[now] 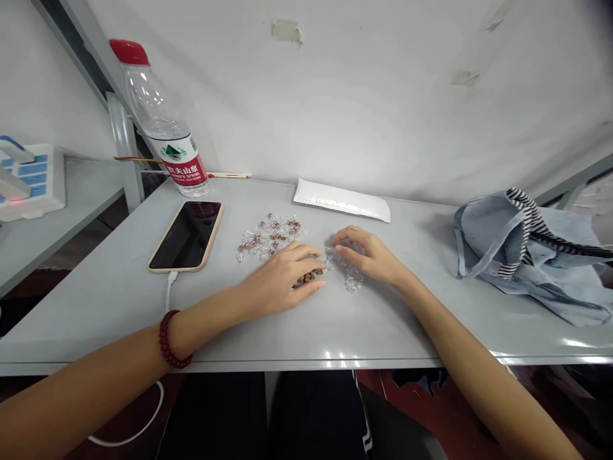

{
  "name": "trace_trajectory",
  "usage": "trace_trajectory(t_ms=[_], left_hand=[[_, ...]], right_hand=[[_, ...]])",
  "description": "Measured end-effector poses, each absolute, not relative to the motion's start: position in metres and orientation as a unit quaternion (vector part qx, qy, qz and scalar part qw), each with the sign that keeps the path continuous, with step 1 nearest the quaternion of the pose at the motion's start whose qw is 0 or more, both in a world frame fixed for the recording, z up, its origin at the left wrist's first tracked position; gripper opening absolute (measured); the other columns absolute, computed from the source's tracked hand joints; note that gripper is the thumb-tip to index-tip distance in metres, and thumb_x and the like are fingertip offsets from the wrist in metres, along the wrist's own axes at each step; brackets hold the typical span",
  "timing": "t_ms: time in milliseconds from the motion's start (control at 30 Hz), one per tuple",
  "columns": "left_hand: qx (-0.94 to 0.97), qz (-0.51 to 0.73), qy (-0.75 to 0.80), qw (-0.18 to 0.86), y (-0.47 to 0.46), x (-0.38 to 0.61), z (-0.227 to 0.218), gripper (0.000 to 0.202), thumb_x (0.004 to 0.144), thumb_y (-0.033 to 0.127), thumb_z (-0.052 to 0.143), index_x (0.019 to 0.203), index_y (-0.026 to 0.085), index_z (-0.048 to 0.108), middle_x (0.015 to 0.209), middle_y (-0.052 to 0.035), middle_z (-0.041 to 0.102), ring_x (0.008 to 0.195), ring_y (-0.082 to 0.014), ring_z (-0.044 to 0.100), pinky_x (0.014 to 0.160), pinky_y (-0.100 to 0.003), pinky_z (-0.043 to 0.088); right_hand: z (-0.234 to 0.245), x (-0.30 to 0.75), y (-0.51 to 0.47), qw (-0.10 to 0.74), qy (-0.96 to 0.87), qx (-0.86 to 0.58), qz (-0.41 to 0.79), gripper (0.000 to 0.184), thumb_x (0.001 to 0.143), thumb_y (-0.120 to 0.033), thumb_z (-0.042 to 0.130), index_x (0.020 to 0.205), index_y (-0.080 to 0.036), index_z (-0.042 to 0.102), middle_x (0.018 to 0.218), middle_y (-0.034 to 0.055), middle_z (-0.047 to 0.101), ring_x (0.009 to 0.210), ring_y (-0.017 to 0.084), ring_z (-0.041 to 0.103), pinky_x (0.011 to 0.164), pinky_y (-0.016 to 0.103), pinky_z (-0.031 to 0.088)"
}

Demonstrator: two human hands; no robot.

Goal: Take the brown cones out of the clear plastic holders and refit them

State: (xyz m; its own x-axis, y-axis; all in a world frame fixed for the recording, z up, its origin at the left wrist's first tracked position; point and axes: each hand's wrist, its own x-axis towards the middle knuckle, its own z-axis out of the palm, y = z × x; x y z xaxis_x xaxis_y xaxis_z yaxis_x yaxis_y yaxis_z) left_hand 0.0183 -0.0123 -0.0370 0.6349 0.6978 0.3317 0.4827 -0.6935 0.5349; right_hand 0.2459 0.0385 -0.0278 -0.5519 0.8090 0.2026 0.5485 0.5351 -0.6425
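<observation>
My left hand (282, 281) rests on the table with its fingers apart, curved around a small cluster of brown beads (310, 276) that it partly covers. My right hand (368, 255) is open, fingers bent over a cluster of small clear plastic pieces (353, 279). Its fingertips are at or just above these pieces; contact cannot be made out. Beyond my left hand spreads a mixed pile of clear pieces and brown beads (275, 236). The exact shape of the small pieces is too fine to tell.
A phone (186, 236) with a white charging cable (169, 291) lies left, a water bottle (165, 128) upright behind it. A flat white packet (342, 200) lies near the wall. At right is a pale blue cloth bag (527, 255). A power strip (36, 182) sits far left.
</observation>
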Motion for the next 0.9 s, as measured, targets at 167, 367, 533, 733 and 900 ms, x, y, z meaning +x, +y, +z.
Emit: trace_trajectory(t_ms=[167, 367, 533, 733, 900], left_hand=[[0.891, 0.245, 0.309, 0.223, -0.011, 0.020, -0.042, 0.024, 0.088, 0.023, 0.054, 0.111, 0.018, 0.062, 0.117, -0.0102, 0.058, 0.115, -0.0229, 0.048, 0.096, -0.038, 0.044], [0.892, 0.240, 0.311, 0.224, -0.013, 0.021, -0.042, 0.017, 0.089, 0.020, 0.051, 0.100, 0.015, 0.062, 0.107, -0.0087, 0.061, 0.104, -0.0199, 0.053, 0.091, -0.033, 0.045], [0.861, 0.274, 0.379, 0.201, -0.011, 0.013, -0.029, 0.022, 0.091, 0.028, 0.047, 0.104, 0.016, 0.060, 0.101, -0.0071, 0.065, 0.097, -0.0189, 0.057, 0.087, -0.032, 0.046], [0.869, 0.210, 0.440, 0.078, 0.005, -0.021, -0.008, 0.028, 0.088, 0.020, 0.039, 0.101, 0.015, 0.063, 0.098, -0.0092, 0.064, 0.099, -0.0230, 0.055, 0.087, -0.037, 0.045], [0.875, 0.116, 0.466, 0.065, 0.009, -0.036, -0.007, 0.026, 0.084, 0.023, 0.043, 0.094, 0.017, 0.066, 0.091, -0.0090, 0.062, 0.097, -0.0266, 0.053, 0.085, -0.040, 0.043]], right_hand=[[-0.032, 0.233, 0.031, 0.254, -0.877, -0.330, 0.241, 0.017, 0.088, -0.029, 0.055, 0.095, -0.021, 0.067, 0.101, 0.0083, 0.063, 0.097, 0.023, 0.057, 0.089, 0.042, 0.044], [-0.033, 0.235, 0.031, 0.249, -0.871, -0.341, 0.251, 0.012, 0.083, -0.020, 0.057, 0.089, -0.020, 0.068, 0.098, 0.0070, 0.064, 0.096, 0.021, 0.057, 0.089, 0.040, 0.045], [-0.030, 0.237, 0.030, 0.234, -0.872, -0.347, 0.255, 0.018, 0.080, -0.014, 0.054, 0.090, -0.020, 0.067, 0.100, 0.0069, 0.064, 0.096, 0.022, 0.057, 0.087, 0.039, 0.046], [-0.031, 0.238, 0.032, 0.245, -0.860, -0.370, 0.251, 0.025, 0.087, -0.017, 0.043, 0.091, -0.020, 0.068, 0.108, 0.0091, 0.060, 0.101, 0.023, 0.057, 0.089, 0.042, 0.045], [-0.032, 0.240, 0.034, 0.279, -0.836, -0.398, 0.254, 0.029, 0.092, -0.022, 0.038, 0.093, -0.020, 0.067, 0.107, 0.0095, 0.060, 0.103, 0.023, 0.056, 0.089, 0.042, 0.044]])
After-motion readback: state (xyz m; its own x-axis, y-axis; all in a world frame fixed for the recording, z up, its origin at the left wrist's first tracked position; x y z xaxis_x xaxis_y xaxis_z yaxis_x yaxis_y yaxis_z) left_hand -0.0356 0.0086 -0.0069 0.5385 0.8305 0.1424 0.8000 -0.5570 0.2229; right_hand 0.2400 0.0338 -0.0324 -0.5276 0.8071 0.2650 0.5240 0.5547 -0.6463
